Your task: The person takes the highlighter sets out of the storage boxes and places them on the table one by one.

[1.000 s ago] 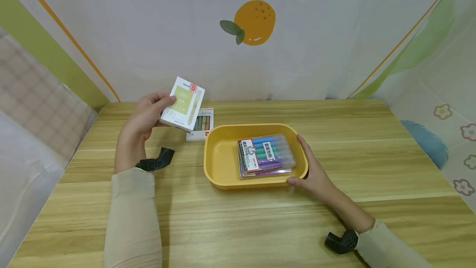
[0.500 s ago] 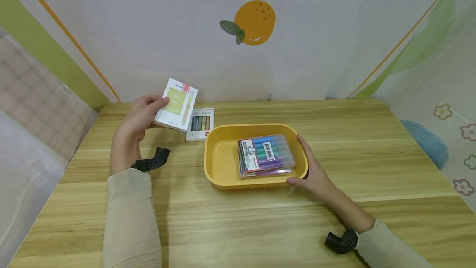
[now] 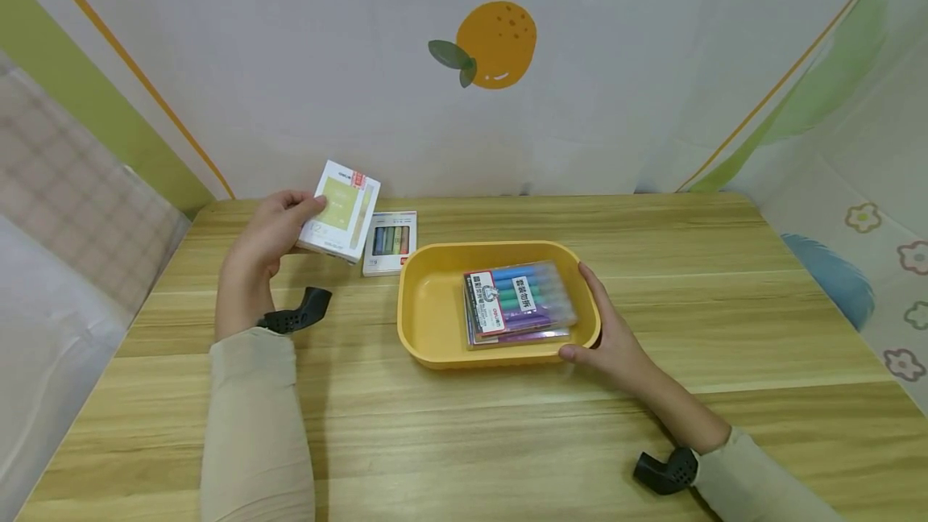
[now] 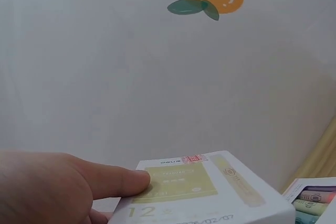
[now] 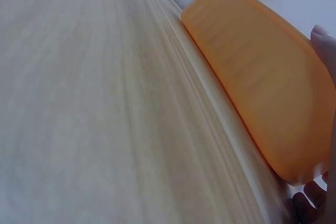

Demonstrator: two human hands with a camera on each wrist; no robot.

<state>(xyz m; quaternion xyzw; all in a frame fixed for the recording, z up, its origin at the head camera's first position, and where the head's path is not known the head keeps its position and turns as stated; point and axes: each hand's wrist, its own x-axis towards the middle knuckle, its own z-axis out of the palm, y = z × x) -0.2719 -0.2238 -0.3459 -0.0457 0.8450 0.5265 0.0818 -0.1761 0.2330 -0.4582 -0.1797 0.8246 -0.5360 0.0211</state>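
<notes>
In the head view my left hand (image 3: 263,230) pinches a white carton (image 3: 339,212) with a yellow-green panel, thumb on top and fingers underneath. The left wrist view shows "12" printed on this carton (image 4: 184,190). Just right of it, a flatter white box (image 3: 390,242) lies on the table; its window shows coloured pens. My right hand (image 3: 612,341) grips the right end of a yellow plastic basket (image 3: 435,304), thumb at the front corner. In the basket's right half lie stacked clear packs of pens (image 3: 518,296). The right wrist view shows the basket's outer wall (image 5: 257,77).
Wood-grain table (image 3: 449,441) lies under everything. Behind it hangs a pale printed cloth (image 3: 326,63) with an orange fruit. Another printed cloth (image 3: 855,176) hangs at the right side. Each wrist bears a black camera mount (image 3: 297,314).
My left hand has drawn the carton to the left and slightly lower, uncovering more of the windowed box. My right hand and the basket have stayed put.
</notes>
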